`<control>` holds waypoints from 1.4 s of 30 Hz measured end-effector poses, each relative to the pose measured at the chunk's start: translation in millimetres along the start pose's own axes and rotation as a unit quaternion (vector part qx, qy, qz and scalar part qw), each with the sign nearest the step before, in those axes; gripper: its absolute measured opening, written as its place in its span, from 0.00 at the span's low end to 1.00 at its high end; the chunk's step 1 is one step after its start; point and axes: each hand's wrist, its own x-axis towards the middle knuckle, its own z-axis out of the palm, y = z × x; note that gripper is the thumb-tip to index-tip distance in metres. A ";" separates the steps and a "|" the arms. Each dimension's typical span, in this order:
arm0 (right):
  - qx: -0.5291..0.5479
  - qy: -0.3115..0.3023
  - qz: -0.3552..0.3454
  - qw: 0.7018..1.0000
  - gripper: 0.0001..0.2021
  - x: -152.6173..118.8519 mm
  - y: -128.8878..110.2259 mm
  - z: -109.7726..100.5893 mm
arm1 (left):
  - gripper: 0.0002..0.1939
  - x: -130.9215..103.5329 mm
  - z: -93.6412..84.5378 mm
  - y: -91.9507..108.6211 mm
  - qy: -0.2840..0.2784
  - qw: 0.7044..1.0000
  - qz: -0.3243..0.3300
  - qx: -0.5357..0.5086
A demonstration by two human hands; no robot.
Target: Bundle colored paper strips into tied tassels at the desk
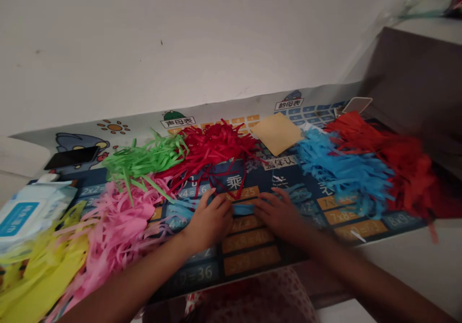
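A blue paper piece (pixel 244 210) runs as a narrow band between my two hands, low over the printed mat. My left hand (pixel 211 221) is curled on its left part, with blue fringe strips (pixel 179 209) spreading out beyond. On the other end, the bent fingers of my right hand (pixel 279 215) press the band, and more blue strips (pixel 298 193) show behind them. Just past my hands lies a pile of red fringed paper (pixel 216 145), some thin strands trailing toward my left hand. The parts of the band under my fingers are hidden.
Green (pixel 147 157), pink (pixel 122 222) and yellow fringed paper (pixel 46 275) lie left; a blue bunch (pixel 342 174) and orange-red fringe (pixel 393 159) lie right. A yellow square sheet (pixel 277 133), phone (pixel 74 157), wipes pack (pixel 32 212) and dark box (pixel 415 82) stand around the mat (pixel 249 260).
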 end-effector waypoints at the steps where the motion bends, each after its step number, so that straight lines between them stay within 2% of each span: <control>1: 0.005 -0.002 0.008 1.000 0.07 4.1 2.0 -0.4 | 0.04 2.2 1.8 1.6 0.007 1.000 -0.007 0.004; 5: 0.004 -0.002 0.067 0.998 0.03 24.1 -6.1 -8.6 | 0.05 6.9 8.4 5.3 0.034 0.999 -0.025 0.023; 8: -0.006 -0.016 0.020 1.000 0.04 26.8 -17.2 -4.6 | 0.05 -1.6 8.9 9.5 0.035 0.998 -0.036 0.024; 11: 0.015 -0.003 0.006 1.000 0.06 14.7 -13.0 9.6 | 0.06 -18.2 6.7 11.6 0.059 0.997 -0.053 -0.025; 14: 0.078 0.018 0.060 0.995 0.06 1.5 1.9 16.4 | 0.08 -29.2 4.9 7.4 0.097 0.984 -0.096 -0.117; 18: 0.162 -0.036 0.156 0.974 0.04 4.0 14.1 6.3 | 0.10 -26.5 4.7 1.9 0.068 0.963 -0.163 -0.202; 22: 0.171 -0.083 0.211 0.959 0.04 18.5 12.2 0.3 | 0.12 -18.3 6.4 2.4 0.057 0.954 -0.205 -0.213; 27: 0.167 -0.090 0.226 0.955 0.04 24.2 11.6 5.3 | 0.13 -13.8 11.1 3.5 0.055 0.954 -0.228 -0.185; 30: 0.145 -0.069 0.191 0.968 0.02 20.8 13.0 4.4 | 0.07 -16.5 13.1 5.1 0.060 0.964 -0.205 -0.161; 31: 0.130 -0.054 0.153 0.978 0.02 19.2 13.6 3.4 | 0.04 -17.8 13.6 6.2 0.068 0.970 -0.179 -0.149; 34: 0.070 -0.011 0.002 0.997 0.03 16.1 15.3 0.2 | 0.11 -19.3 14.3 11.3 0.082 0.988 -0.090 -0.097; 36: 0.029 -0.016 -0.082 0.996 0.06 18.0 16.5 -1.4 | 0.12 -16.5 14.1 14.6 0.076 0.993 -0.063 -0.062; 38: -0.004 -0.039 -0.133 0.990 0.07 24.0 17.0 -2.8 | 0.08 -11.1 13.8 16.8 0.070 0.995 -0.057 -0.041; 40: -0.016 -0.069 -0.138 0.988 0.06 32.3 15.8 -4.4 | 0.05 -5.2 13.7 17.4 0.069 0.995 -0.057 -0.034; 42: -0.014 -0.085 -0.089 0.992 0.05 40.1 11.5 -5.9 | 0.04 -0.9 13.8 16.8 0.073 0.995 -0.061 -0.039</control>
